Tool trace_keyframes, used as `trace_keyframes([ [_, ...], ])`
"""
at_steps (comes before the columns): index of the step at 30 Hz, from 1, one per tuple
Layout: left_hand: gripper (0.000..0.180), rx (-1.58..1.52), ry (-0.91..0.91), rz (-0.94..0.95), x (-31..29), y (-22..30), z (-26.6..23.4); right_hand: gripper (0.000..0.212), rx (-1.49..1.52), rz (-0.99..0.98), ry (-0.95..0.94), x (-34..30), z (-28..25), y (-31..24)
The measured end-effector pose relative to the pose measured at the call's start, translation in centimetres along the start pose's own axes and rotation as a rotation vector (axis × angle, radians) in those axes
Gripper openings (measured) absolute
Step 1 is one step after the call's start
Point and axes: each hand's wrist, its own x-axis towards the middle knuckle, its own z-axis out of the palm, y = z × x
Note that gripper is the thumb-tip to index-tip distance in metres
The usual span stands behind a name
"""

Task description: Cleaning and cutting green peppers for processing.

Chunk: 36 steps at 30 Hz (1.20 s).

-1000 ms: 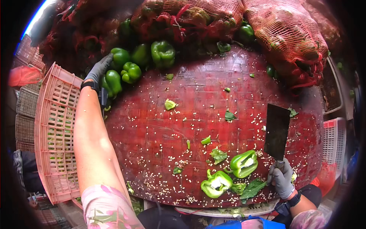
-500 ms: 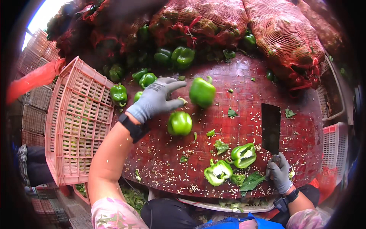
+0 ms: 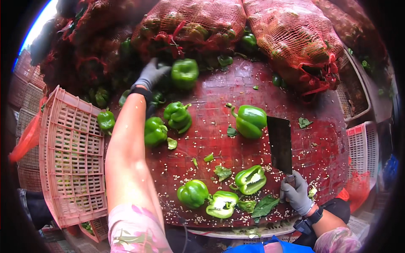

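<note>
Nearest the person, two cut pepper halves are lying open on the round red chopping board, with a whole pepper just to their left and leaf scraps and pale seeds scattered around them. The right hand, in a grey glove, is wrapping its fingers tightly around the handle of a cleaver, whose dark blade is pointing away across the board. Further out, a large pepper is lying just beside the blade. The left hand, also gloved, is reaching to the far edge, fingers spread and curling towards a green pepper at the foot of the red mesh sacks. A pink crate is standing on the left.
</note>
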Motion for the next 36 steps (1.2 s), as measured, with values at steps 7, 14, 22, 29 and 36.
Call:
trace_keyframes([
  [7,0.044,-0.153,-0.356,-0.055,-9.4,11.8,0.5,0.042,0.044,0.037,0.064,-0.2,0.5,-0.2],
  [14,0.077,0.786,0.54,-0.298,-2.4,-5.8,-7.6,0.038,0.009,0.043,0.085,-0.3,0.4,0.1],
  [22,0.091,0.643,0.355,-0.395,-1.2,-6.3,-6.7,0.038,0.034,0.06,0.128,-0.6,0.2,1.0],
  [29,0.063,-0.048,-0.003,0.068,-8.6,-0.2,-5.3,0.033,0.031,0.022,0.142,-0.4,0.5,0.8],
  [36,0.089,0.729,0.562,-0.396,-8.6,-13.0,-17.4,0.039,0.02,0.022,0.143,-0.3,0.4,1.1],
])
